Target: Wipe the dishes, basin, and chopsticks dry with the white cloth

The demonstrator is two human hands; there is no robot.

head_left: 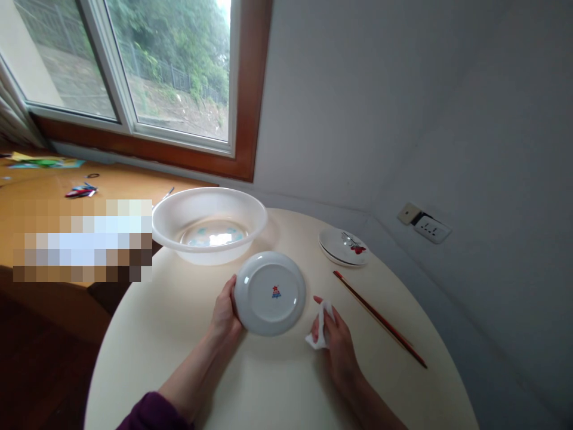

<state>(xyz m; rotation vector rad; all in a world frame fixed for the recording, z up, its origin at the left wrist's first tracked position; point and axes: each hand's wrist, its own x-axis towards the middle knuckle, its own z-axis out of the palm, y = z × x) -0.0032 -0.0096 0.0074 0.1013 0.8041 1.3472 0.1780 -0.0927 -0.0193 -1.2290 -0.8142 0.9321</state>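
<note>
A white plate (270, 310) is held up over the table with its underside facing me, a small red and blue mark at its centre. My left hand (227, 310) grips its left edge. To the right of the plate, and apart from it, my right hand (336, 340) holds a crumpled white cloth (323, 341), its index finger pointing out towards the plate. Chopsticks (380, 319) lie slanting on the table right of my right hand. Behind them sit stacked white plates (333, 243) with a red and dark pattern on top.
A translucent white basin (210, 257) stands at the back left of the round cream table (134, 358). Beyond it is a wooden desk (129, 179) with pens (82, 190) under the window. A wall socket (432, 229) is at the right.
</note>
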